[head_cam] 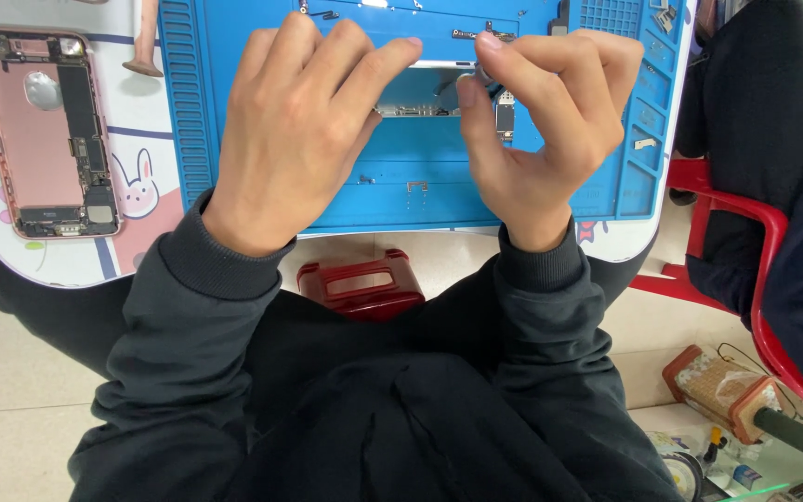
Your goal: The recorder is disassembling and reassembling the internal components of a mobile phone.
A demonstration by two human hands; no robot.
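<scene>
Both hands sit over the blue repair mat. Left hand steadies the silver phone frame, fingers curled. Right hand pinches a small part off it.

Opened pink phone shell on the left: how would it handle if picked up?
The pink phone shell is probably stiff and light: a thin metal-looking back. Its exposed boards and flex cables look fragile, so edge grips seem safer. Lying flat, it should slide rather than roll.
</scene>
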